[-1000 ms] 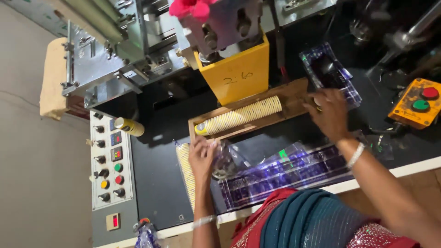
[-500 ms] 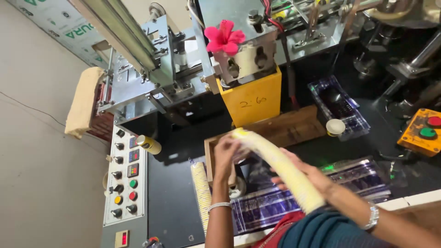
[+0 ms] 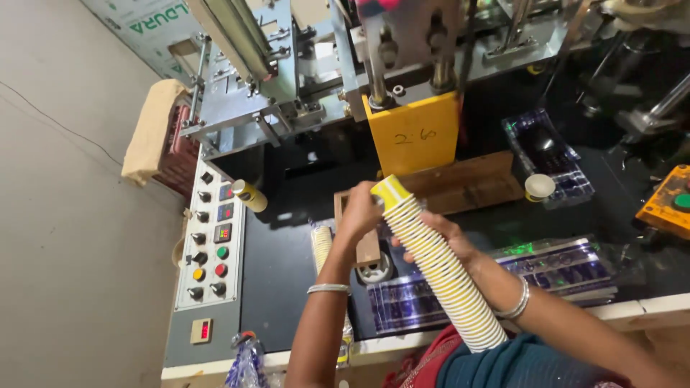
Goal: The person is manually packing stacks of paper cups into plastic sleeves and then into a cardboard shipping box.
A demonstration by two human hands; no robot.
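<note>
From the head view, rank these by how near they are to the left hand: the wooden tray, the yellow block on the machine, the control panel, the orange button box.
From the left hand:
1. Wooden tray, right beside the hand, just past its fingers.
2. Yellow block, above the hand on the machine.
3. Control panel, off to the left.
4. Orange button box, at the far right edge.

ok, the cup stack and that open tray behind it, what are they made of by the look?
Cup stack: likely paper, matte, white with yellow rims; thin nested rims show as fine ridges along the stack. The left hand grips its top end, the right hand supports it. Tray: seemingly bare wood or board, brown, dull, unpainted.
</note>
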